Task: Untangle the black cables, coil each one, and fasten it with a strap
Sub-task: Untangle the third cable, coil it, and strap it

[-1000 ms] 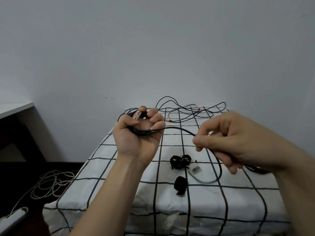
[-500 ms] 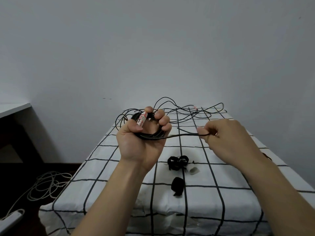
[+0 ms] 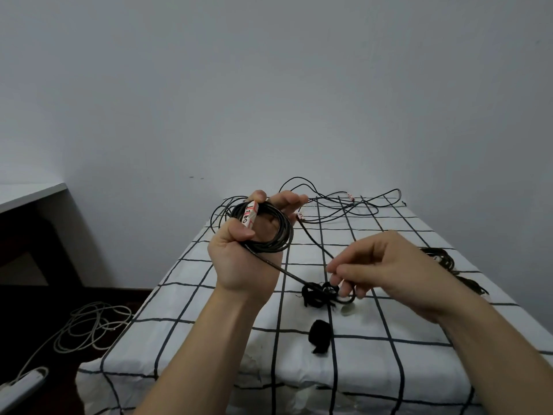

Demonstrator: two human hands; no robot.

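Cable coil (image 3: 281, 235), thin round loops, gripped by left hand (image 3: 239, 259); right hand (image 3: 389, 265) pinches strand (image 3: 278, 266).

left hand (image 3: 244, 265): bare
right hand (image 3: 389, 271): bare
left forearm (image 3: 209, 354): bare, uncovered down to the lower middle of the frame
right forearm (image 3: 478, 348): bare, uncovered down to the lower right of the frame

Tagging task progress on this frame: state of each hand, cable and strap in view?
left hand: grips the coil
right hand: pinches the uncoiled run
coil: several loops, no strap visible
uncoiled run: slack between the hands
far cables: tangled on the table
strap pile: loose on the table
single strap: rolled, lying apart
side bundle: gathered on table, fastening unclear
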